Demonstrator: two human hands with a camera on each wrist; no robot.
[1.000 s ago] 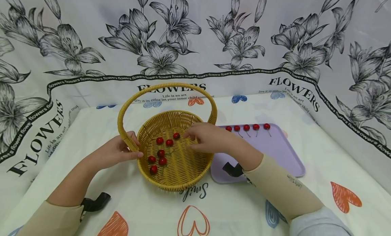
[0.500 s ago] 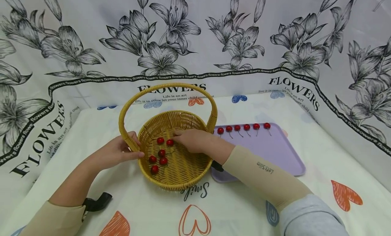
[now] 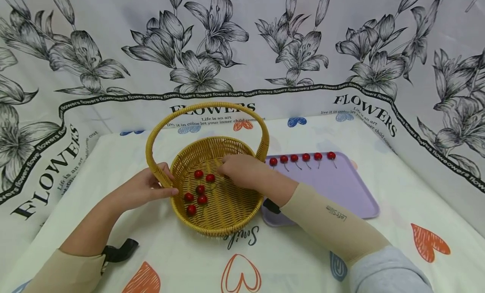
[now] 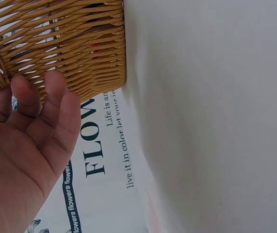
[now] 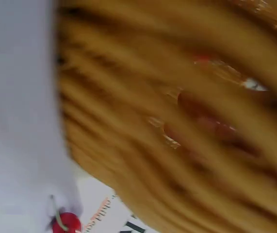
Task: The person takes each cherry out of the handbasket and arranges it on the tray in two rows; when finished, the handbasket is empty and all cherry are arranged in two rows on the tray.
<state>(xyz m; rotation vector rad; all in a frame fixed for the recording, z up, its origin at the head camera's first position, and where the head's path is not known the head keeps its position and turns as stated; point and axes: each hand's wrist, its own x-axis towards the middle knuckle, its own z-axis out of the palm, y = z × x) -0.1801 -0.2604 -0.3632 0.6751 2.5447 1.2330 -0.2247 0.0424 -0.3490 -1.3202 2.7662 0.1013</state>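
Note:
A round yellow wicker basket (image 3: pixel 223 232) with a tall arched handle stands on the table, several red cherries (image 3: pixel 200 190) spread over its left half. At the handle's left foot my left hand (image 3: pixel 149 187) holds the basket; in the left wrist view its fingertips (image 4: pixel 56 82) lie against the woven side. My right hand (image 3: pixel 242 171) reaches down inside the basket, fingers bent over the spot where one cherry lay. That cherry and the fingertips are hidden. Through blurred wicker the right wrist view shows parts of the hand (image 5: pixel 201 116).
A lilac tray (image 3: pixel 326 192) lies right of the basket, partly under my right forearm. Several cherries with stems (image 3: pixel 306 157) line its far edge. Patterned cloth covers the table (image 3: pixel 189 263) and hangs behind it.
My right hand has moved left into the basket, covering one cherry, then drawn slightly back right; that cherry no longer shows. The left hand and the basket stay nearly still.

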